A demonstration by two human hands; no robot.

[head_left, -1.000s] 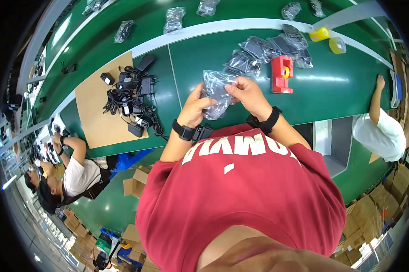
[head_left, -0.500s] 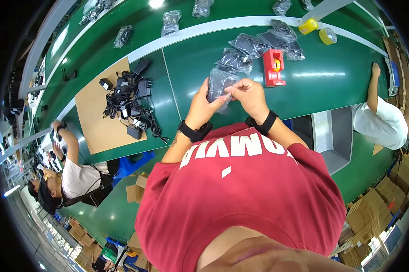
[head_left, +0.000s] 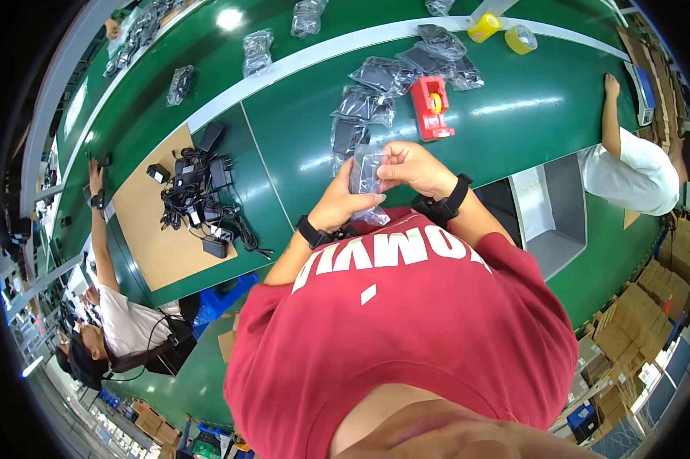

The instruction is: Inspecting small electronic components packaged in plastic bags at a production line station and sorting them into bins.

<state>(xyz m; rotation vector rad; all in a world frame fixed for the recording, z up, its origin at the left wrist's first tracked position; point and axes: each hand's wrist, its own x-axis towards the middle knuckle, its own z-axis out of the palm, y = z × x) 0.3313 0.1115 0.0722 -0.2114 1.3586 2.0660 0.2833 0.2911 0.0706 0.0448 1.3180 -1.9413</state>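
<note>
In front of my chest I hold a clear plastic bag with a dark flat item inside. My left hand is closed on its left side, with the thumb across the lower part. My right hand pinches the bag's right edge. Just beyond my hands lies another bagged black item, with several more bagged black items trailing away toward the back. A red tape dispenser with an orange core stands right of them.
Black power adapters with cables are heaped on a cardboard sheet at left. Tape rolls sit by the white rail. A grey bin adjoins the table at right. Co-workers are at left and right.
The bag has come nearer my chest and looks narrower, clear of the bagged item behind it. My view has shifted slightly. The left co-worker's arm now stretches farther over the table.
</note>
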